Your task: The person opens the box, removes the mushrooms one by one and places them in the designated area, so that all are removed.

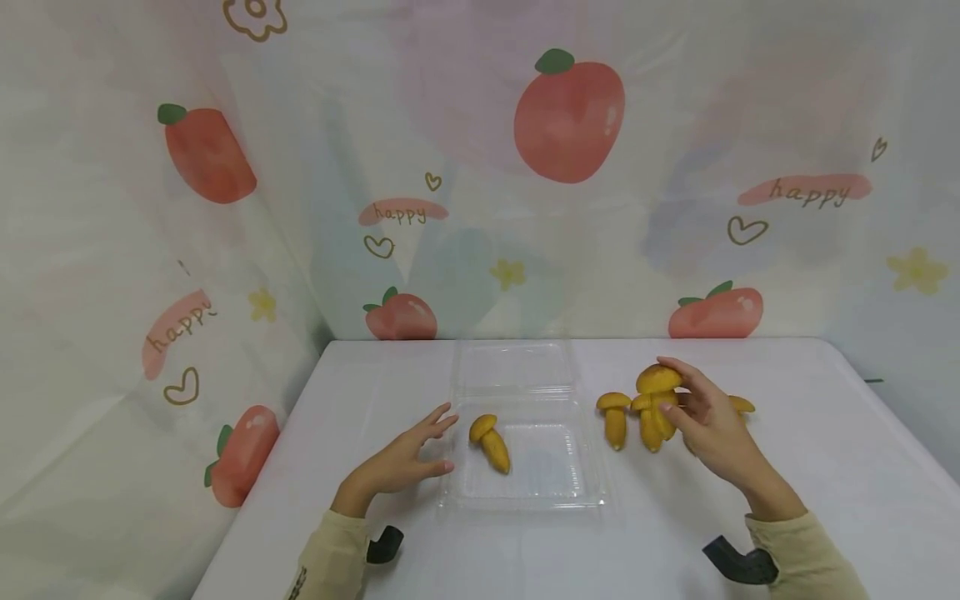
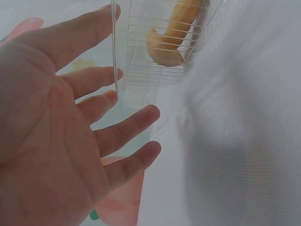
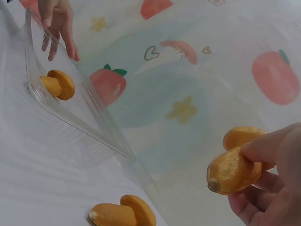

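My right hand (image 1: 716, 433) pinches a yellow mushroom (image 1: 658, 380) between thumb and fingers, to the right of the clear plastic container (image 1: 540, 483). In the right wrist view the held mushroom (image 3: 230, 172) is lifted, its stem end facing the camera. Another mushroom (image 1: 493, 446) lies tilted in the left part of the container. My left hand (image 1: 397, 458) is beside the container's left rim with fingers spread and nothing in its grasp; in the left wrist view its fingertips (image 2: 116, 75) come right up to the rim.
The container's clear lid (image 1: 513, 367) lies folded back toward the wall. More mushrooms sit on the white table (image 1: 840, 500) right of the container: one upright-looking (image 1: 615, 421), one behind the held one (image 1: 648, 433), and one partly hidden by my right hand (image 1: 741, 404).
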The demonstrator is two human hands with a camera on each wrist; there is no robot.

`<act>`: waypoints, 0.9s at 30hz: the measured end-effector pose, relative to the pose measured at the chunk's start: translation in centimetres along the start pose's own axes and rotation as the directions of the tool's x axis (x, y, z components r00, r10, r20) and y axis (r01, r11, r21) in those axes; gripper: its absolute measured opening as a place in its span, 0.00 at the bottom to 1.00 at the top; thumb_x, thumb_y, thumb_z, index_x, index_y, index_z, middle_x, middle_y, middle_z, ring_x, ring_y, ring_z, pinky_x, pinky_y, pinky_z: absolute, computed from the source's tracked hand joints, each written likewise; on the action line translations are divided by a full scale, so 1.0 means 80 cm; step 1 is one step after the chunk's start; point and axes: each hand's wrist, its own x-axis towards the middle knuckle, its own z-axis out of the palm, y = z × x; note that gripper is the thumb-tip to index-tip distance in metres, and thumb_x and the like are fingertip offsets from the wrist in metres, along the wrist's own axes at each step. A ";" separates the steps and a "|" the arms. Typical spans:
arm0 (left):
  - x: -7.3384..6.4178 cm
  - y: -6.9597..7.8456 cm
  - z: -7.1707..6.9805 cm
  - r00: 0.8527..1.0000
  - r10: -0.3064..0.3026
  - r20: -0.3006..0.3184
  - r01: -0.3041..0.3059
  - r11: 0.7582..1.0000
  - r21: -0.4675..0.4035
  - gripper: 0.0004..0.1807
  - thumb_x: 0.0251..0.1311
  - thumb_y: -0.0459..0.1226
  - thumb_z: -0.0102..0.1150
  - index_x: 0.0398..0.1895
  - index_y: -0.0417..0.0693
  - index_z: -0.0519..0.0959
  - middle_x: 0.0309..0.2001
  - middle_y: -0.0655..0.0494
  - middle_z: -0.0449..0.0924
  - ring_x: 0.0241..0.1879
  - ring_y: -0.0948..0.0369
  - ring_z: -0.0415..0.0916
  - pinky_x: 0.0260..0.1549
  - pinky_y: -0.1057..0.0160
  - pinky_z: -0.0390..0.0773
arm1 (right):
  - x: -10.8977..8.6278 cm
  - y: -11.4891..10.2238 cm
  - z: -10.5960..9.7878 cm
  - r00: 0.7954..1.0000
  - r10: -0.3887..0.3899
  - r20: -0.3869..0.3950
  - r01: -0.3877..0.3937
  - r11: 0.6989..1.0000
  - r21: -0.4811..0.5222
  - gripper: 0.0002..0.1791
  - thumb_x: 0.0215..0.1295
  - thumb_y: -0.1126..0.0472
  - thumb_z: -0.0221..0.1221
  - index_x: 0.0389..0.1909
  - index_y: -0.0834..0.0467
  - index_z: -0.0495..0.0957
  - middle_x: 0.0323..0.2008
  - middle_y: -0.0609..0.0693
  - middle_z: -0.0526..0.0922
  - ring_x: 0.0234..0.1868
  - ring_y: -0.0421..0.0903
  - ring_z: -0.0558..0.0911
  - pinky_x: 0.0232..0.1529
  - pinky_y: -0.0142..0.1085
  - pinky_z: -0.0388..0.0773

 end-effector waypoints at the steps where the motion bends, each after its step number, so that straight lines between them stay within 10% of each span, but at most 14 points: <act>1: 0.000 0.000 0.000 1.000 0.001 -0.001 -0.001 1.000 0.001 0.40 0.68 0.42 0.63 0.79 0.47 0.58 0.83 0.48 0.43 0.74 0.44 0.64 0.72 0.33 0.58 | -0.001 0.001 -0.003 1.000 0.002 -0.002 -0.002 1.000 -0.008 0.33 0.70 0.76 0.55 0.75 0.64 0.59 0.59 0.32 0.70 0.49 0.28 0.78 0.43 0.19 0.81; 27: 0.000 0.002 0.001 1.000 0.018 -0.012 -0.018 1.000 0.013 0.40 0.68 0.42 0.63 0.79 0.44 0.58 0.83 0.45 0.44 0.80 0.41 0.49 0.73 0.33 0.56 | -0.013 0.041 -0.062 0.987 0.105 -0.122 -0.128 0.971 -0.201 0.34 0.71 0.74 0.53 0.77 0.61 0.58 0.56 0.24 0.63 0.47 0.16 0.71 0.42 0.11 0.74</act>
